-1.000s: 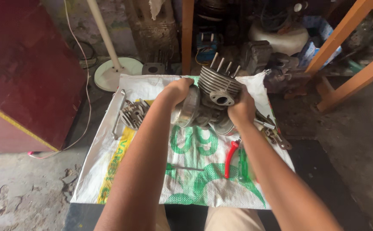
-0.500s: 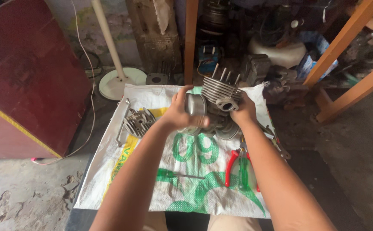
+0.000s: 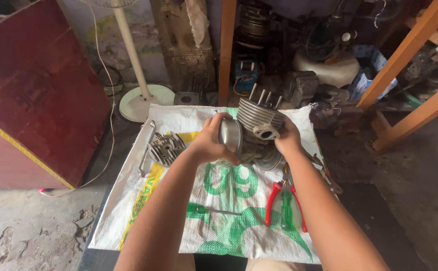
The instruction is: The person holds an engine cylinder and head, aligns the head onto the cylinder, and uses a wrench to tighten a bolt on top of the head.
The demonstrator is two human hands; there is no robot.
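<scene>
A metal part with fins (image 3: 165,148) lies on the white sack (image 3: 128,211). The left hand (image 3: 210,143) and right hand (image 3: 287,140) each have a tight grip on the grey engine (image 3: 256,131), held above the sack. Red pliers (image 3: 284,203) lie near.

Between the left hand (image 3: 210,143) and the right hand (image 3: 285,140) sits the finned engine cylinder (image 3: 258,120), held above the woven sack (image 3: 229,200) spread on the floor. Left of the left hand, a finned cylinder head (image 3: 165,148) lies on the sack. Nearer the person than the right hand lie pliers (image 3: 284,203); a screwdriver (image 3: 211,210) lies below the left forearm. Beyond the left hand stands a fan base (image 3: 141,103); far left, a cabinet (image 3: 38,100).
</scene>
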